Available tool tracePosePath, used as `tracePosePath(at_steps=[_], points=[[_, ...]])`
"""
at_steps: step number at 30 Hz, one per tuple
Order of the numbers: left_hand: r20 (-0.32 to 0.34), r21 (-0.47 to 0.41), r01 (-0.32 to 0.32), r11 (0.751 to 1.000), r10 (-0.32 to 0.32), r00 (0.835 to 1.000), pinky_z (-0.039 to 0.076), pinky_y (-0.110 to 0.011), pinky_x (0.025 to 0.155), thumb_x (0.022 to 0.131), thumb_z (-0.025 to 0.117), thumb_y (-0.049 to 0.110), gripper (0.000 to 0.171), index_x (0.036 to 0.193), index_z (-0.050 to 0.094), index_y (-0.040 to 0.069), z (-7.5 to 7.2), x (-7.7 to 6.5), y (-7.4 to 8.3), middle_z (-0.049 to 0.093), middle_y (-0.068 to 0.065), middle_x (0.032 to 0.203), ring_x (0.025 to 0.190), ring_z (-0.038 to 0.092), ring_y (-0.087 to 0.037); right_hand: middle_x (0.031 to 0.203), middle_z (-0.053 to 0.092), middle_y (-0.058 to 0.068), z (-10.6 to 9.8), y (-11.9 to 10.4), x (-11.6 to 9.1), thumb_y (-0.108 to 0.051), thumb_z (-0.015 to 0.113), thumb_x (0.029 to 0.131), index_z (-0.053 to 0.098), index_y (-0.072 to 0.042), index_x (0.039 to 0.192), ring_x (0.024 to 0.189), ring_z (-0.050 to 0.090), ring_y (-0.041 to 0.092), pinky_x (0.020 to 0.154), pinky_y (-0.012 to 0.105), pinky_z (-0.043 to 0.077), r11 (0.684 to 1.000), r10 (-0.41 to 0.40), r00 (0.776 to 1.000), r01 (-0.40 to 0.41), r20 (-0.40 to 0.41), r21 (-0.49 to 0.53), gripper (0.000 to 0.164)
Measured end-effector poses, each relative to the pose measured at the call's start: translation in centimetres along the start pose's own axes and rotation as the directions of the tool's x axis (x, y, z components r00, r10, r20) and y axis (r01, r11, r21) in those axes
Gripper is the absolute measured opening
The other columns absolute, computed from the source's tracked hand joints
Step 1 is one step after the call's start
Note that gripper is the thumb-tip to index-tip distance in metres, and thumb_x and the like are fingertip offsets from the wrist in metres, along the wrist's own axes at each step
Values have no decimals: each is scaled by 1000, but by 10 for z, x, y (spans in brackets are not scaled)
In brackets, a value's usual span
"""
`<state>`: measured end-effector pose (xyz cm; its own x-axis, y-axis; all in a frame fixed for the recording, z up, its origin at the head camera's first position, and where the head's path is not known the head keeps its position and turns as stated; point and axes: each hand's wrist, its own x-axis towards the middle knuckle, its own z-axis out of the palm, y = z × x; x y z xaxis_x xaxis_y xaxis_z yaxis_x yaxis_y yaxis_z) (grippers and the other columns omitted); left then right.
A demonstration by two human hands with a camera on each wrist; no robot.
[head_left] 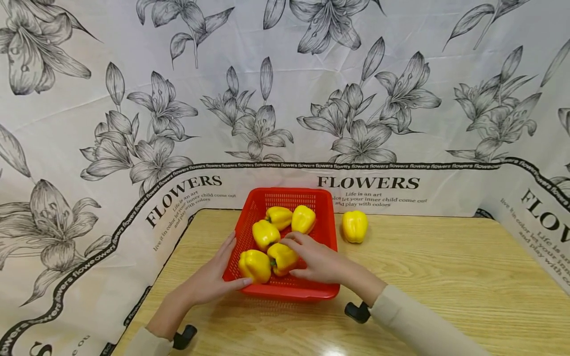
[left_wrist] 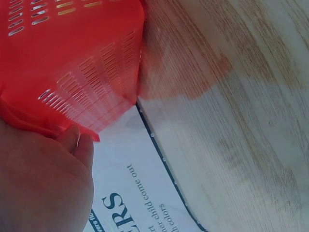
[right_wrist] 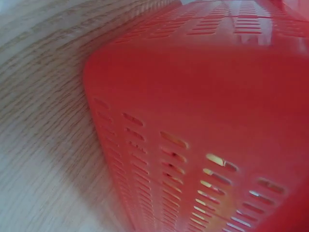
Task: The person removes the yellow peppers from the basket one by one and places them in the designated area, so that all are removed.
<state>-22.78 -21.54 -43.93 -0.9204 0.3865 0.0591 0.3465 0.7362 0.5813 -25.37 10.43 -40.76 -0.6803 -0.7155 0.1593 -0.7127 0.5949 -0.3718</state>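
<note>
A red plastic basket with slotted walls stands on the table and holds several yellow bell peppers, one of them a bell pepper at its front left. My left hand holds the basket's left side near the front corner, its thumb close to that pepper. In the left wrist view, fingers bend at the basket's rim. Reaching over the right side, my right hand has fingers and thumb around another bell pepper inside. The right wrist view shows only the basket's outer wall; the hand is hidden there.
One more yellow bell pepper lies on the wooden table, right of the basket. A white cloth with flower drawings and printed words hangs behind the table and along its sides.
</note>
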Motion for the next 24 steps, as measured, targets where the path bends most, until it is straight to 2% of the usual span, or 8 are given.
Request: tracePosePath(at_steps=[8,14,17,24], points=[[2,-2,-2,1000,2,1000,32,-59,117,84,69,69,115,167,3,24,2,-1,-1,-1,7,172,156,19,-29,152,44,13,9,4,13,-25,78,92,45,-12,154,135,48,29,111,47,45,996,-50,998,52,34,-75,71],[7,7,7,1000,-7,1000,32,-58,118,85,68,70,115,167,2,23,2,-1,-1,-1,8,172,155,19,-29,156,44,8,14,5,19,-26,78,92,46,-15,154,140,43,31,114,50,41,995,-42,997,48,69,-84,71],[0,5,-9,1000,9,1000,32,-58,118,85,70,68,115,167,3,22,1,-2,1,-1,7,172,155,20,-30,157,43,7,14,5,21,-24,79,91,47,-16,154,140,43,31,114,50,41,994,-44,996,52,77,-98,71],[-11,24,-23,999,23,1000,30,-56,119,86,68,69,115,167,3,19,0,-2,1,-2,7,173,154,20,-30,153,47,9,15,4,24,-23,79,91,55,-21,148,136,46,31,112,52,42,983,-59,994,74,93,-167,62]])
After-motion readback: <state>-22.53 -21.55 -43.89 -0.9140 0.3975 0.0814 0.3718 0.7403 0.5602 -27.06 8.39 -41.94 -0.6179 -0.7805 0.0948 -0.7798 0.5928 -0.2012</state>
